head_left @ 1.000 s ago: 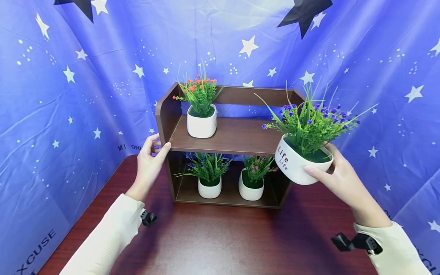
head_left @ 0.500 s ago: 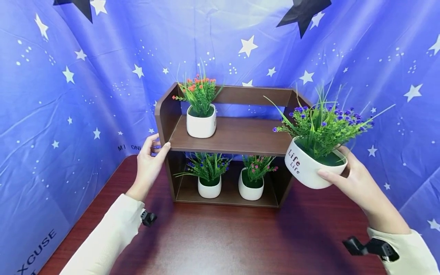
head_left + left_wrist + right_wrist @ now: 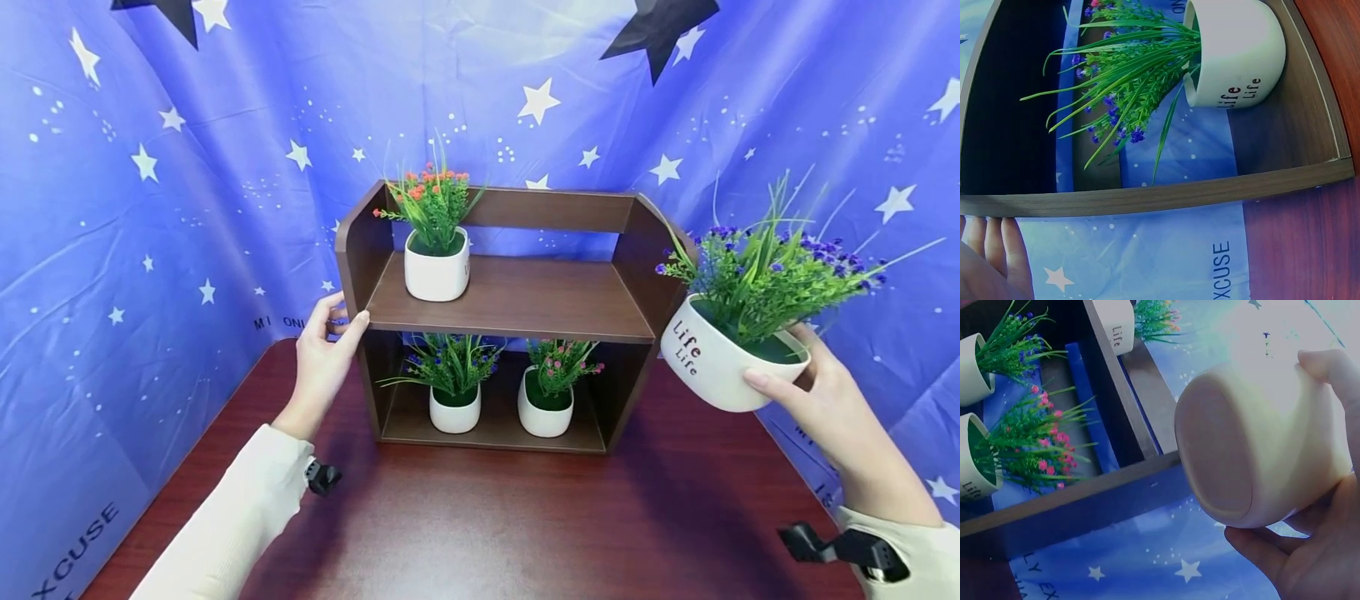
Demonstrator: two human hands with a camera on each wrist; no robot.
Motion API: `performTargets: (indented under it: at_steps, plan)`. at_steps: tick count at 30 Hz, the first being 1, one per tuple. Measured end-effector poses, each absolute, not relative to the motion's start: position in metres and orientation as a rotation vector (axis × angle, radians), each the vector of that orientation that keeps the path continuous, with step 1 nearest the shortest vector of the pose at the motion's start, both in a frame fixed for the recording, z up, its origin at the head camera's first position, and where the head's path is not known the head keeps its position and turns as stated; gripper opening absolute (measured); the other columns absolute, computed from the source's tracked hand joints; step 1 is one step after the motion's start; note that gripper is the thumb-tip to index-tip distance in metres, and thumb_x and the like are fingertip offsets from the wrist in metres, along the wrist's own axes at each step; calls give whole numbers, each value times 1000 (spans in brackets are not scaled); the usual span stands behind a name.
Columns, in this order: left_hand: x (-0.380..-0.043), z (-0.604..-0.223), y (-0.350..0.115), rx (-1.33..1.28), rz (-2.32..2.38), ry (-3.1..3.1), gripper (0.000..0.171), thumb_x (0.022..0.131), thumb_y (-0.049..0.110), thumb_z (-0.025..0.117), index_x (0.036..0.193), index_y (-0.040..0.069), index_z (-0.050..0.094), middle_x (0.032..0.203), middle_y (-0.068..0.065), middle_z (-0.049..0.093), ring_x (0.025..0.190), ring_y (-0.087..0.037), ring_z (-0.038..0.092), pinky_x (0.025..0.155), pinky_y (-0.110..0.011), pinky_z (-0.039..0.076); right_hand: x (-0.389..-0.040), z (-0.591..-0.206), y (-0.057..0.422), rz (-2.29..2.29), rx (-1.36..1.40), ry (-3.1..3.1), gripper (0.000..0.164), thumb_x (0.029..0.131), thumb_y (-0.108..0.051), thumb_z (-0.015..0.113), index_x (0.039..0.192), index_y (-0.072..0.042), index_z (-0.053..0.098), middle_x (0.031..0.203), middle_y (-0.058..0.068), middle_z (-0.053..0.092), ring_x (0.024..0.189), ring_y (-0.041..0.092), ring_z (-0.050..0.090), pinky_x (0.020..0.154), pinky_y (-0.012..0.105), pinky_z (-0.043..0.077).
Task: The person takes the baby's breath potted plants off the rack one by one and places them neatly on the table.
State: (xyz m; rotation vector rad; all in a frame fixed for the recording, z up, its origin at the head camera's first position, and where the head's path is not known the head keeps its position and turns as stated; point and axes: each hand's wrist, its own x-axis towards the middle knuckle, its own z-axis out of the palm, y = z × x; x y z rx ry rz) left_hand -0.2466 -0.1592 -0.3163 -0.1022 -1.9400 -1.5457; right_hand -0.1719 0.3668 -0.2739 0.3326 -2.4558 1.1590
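Purple-flowered pot (image 3: 716, 367), aloft and tilted beside right edge of shelf (image 3: 525, 292). I judge carrying step: right hand (image 3: 832, 404) pinches pot, left hand (image 3: 324, 354) grips shelf's left edge; next move likely calls for levelling.

Pots (image 3: 720, 379) smooth, glossy, ceramic-looking; shelf (image 3: 540, 292) satin wood-grain; tabletop (image 3: 487, 517) polished wood-look; backdrop (image 3: 247, 125) creased cloth.

The pot (image 3: 712, 375) at the frame's right is white with dark reddish "Life" lettering, its flowers (image 3: 832, 258) purple-blue among green leaves. Of three more white pots, the upper-left one (image 3: 437, 277) has orange-red blooms, the lower-left (image 3: 454, 418) blue, the lower-right (image 3: 545, 418) pink. Bookshelf (image 3: 540, 304): dark brown. Tabletop (image 3: 480, 517): reddish-brown woodgrain. Curtain (image 3: 247, 108): blue-violet, white-starred and dotted. Sleeves (image 3: 225, 517): cream.
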Motion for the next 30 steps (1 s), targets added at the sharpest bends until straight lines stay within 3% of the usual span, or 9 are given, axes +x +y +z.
performTargets:
  at_steps: [6, 13, 23, 30]
  plan:
    - [-247, -316, -158, -127, -1539, -1928, 36, 93, 7, 69, 127, -2, 62, 105, -17, 64, 82, -8, 56, 69, -14, 47, -179, -281, 372, 1261, 338, -2395, 63, 94, 2, 61, 147, -18, 35, 86, -20, 70, 82, -9, 64, 76, 5, 41]
    - [-244, -315, -158, -121, -1522, -1933, 36, 93, 7, 69, 127, -2, 62, 105, -18, 65, 82, -6, 56, 69, -14, 47, -188, -291, 386, 1284, 245, -2402, 71, 97, -12, 59, 154, 4, 20, 84, -20, 68, 87, -13, 58, 78, 6, 36]
    - [-245, -316, -158, -125, -1527, -1926, 37, 93, 6, 69, 127, -3, 61, 105, -18, 64, 82, -7, 56, 69, -13, 47, -206, -313, 407, 1472, 241, -2351, 71, 98, -11, 57, 155, 0, 17, 87, -20, 68, 90, -11, 58, 82, 7, 35]
    - [-246, -316, -158, -121, -1530, -1926, 36, 93, 6, 69, 127, -3, 62, 106, -18, 65, 81, -8, 57, 69, -14, 47, -213, -325, 413, 1453, 187, -2411, 76, 100, -16, 56, 156, 3, 10, 90, -24, 65, 94, -14, 53, 81, 7, 34]
